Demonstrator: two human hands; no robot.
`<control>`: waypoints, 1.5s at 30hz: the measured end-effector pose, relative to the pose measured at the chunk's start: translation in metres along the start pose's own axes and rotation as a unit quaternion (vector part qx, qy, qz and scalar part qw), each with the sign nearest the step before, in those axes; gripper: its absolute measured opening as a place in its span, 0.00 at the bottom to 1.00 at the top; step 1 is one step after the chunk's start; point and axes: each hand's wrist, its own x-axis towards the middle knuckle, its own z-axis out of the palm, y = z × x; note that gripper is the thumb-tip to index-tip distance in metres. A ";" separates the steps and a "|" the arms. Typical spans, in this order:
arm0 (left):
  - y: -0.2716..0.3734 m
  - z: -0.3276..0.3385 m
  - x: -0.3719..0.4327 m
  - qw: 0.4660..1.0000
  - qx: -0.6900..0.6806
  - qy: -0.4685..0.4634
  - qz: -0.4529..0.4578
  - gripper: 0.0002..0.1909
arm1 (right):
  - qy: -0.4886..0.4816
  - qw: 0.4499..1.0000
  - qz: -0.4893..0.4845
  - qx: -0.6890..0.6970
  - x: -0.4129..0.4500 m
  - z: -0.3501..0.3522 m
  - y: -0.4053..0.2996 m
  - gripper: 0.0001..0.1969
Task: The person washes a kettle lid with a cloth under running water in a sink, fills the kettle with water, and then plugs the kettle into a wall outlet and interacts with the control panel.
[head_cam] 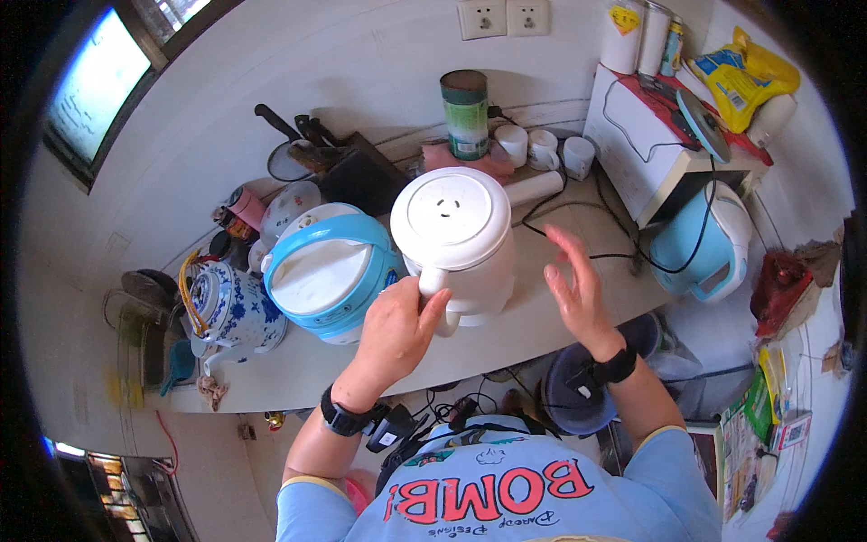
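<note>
My left hand (396, 325) is closed around the handle (434, 281) of a white lidded pot (464, 271). The pot stands upright, and its round lid (448, 206) has small slots in the middle. To the right of the pot, my right hand (576, 291) is raised with thumb and fingers apart, holding nothing. A blue and white rice cooker (325, 271) sits on the worktop (433, 362) just left of the pot. Behind the pot, a white cylinder (538, 188) points right; I cannot tell whether it belongs to the pot.
A blue-and-white teapot (237, 308) stands at left, below a knife block (359, 173). Several white mugs (542, 149) and a green canister (465, 115) line the wall. Black cords (616, 230) cross toward a light-blue kettle (704, 244) beside a white microwave (630, 149).
</note>
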 end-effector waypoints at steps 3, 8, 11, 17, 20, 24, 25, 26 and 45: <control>-0.001 0.002 0.002 1.000 -0.008 -0.009 -0.023 0.16 | -0.027 0.997 0.067 -0.038 -0.043 -0.001 0.017 0.23; -0.011 0.001 0.003 0.996 -0.062 -0.032 -0.061 0.14 | -0.194 0.957 0.211 -0.050 -0.106 -0.006 0.048 0.22; -0.001 0.002 0.004 0.996 -0.073 -0.025 -0.051 0.13 | -0.284 0.924 0.243 -0.085 -0.130 -0.030 0.068 0.18; -0.003 0.002 0.000 0.984 -0.106 -0.052 -0.132 0.14 | -0.278 0.904 0.270 -0.183 -0.125 -0.081 0.086 0.15; -0.010 0.004 0.001 0.982 -0.123 -0.061 -0.130 0.12 | -0.195 0.910 0.315 -0.188 -0.122 -0.099 0.108 0.13; -0.011 0.008 -0.002 0.992 -0.056 -0.038 -0.102 0.11 | -0.163 0.910 0.330 -0.189 -0.113 -0.111 0.137 0.13; -0.009 0.003 -0.006 0.994 -0.044 -0.033 -0.098 0.11 | -0.160 0.916 0.314 -0.190 -0.107 -0.111 0.138 0.13; 0.000 -0.001 -0.007 0.992 -0.041 -0.026 -0.120 0.12 | -0.146 0.922 0.300 -0.196 -0.101 -0.109 0.138 0.13; -0.009 0.019 -0.011 0.977 -0.117 -0.041 -0.174 0.10 | -0.175 0.961 0.120 -0.179 -0.071 -0.073 0.136 0.17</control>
